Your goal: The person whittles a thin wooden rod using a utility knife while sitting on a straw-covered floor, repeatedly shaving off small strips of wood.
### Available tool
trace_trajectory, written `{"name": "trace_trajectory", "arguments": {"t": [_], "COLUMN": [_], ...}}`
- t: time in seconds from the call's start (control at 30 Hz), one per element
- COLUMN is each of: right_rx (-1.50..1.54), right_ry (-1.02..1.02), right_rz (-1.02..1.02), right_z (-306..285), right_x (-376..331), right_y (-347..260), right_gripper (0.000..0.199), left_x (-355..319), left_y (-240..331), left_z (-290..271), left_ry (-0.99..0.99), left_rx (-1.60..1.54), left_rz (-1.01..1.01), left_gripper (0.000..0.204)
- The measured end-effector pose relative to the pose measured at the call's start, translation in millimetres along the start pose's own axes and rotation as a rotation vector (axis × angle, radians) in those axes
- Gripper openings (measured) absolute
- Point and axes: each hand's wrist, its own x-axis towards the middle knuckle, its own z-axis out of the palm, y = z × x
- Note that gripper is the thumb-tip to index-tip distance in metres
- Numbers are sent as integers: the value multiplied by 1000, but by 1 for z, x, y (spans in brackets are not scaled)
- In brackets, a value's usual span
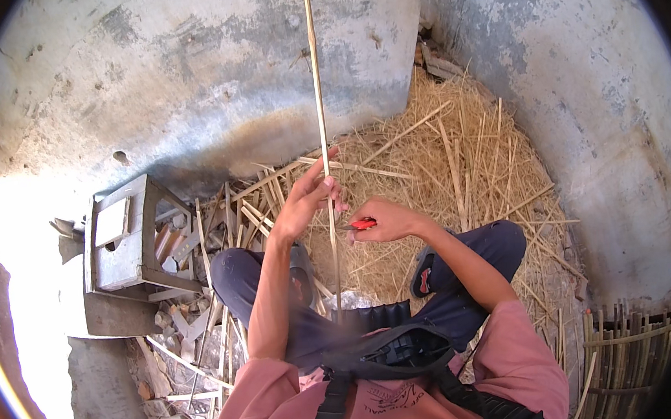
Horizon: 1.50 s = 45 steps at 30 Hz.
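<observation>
A long, thin bamboo strip (pixel 317 77) stands nearly upright in front of me, running from the top edge of the view down toward my lap. My left hand (pixel 304 206) pinches it around its middle, with some fingers stretched out past it. In my right hand (pixel 390 218) is a small knife with a red handle (pixel 364 224). Its short blade points left and lies at or very close to the strip, a little below my left hand. Whether the blade touches the strip I cannot tell. The strip's lower end is blurred near my lap.
Straw-like shavings and split bamboo pieces (pixel 458 160) cover the floor ahead and to the right. On the left stands a wooden stool-like frame (pixel 121 234) amid rubble. A woven stick basket (pixel 628 368) sits at the lower right. Worn walls (pixel 207 78) close in the far side.
</observation>
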Motion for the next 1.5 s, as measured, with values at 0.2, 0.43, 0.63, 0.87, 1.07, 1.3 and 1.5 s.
{"name": "trace_trajectory", "arguments": {"t": [0.2,0.43,0.63,0.87,1.07,1.3,1.5], "right_rx": [62,-58,-22,-4,101,30,98], "right_ry": [215,194,179,217,395,506,562], "right_rz": [58,84,1,-86,-61,1,35], "right_z": [11,44,40,33,17,-7,-37], "right_x": [-4,1,-2,-9,-9,-12,-30], "right_y": [-14,-6,-8,-12,-16,-3,-5], "right_gripper": [38,35,22,14,14,17,16], "left_x": [5,5,0,-27,-48,-32,-37], "left_y": [-14,-13,-5,-41,-93,-89,-79], "left_z": [-3,-1,0,-28,1,59,52], "left_ry": [61,78,71,114,-289,194,159], "left_rx": [203,177,123,208,556,147,121], "left_rz": [79,77,-54,-335,-179,-119,-85], "left_gripper": [61,62,61,66,56,34,32]}}
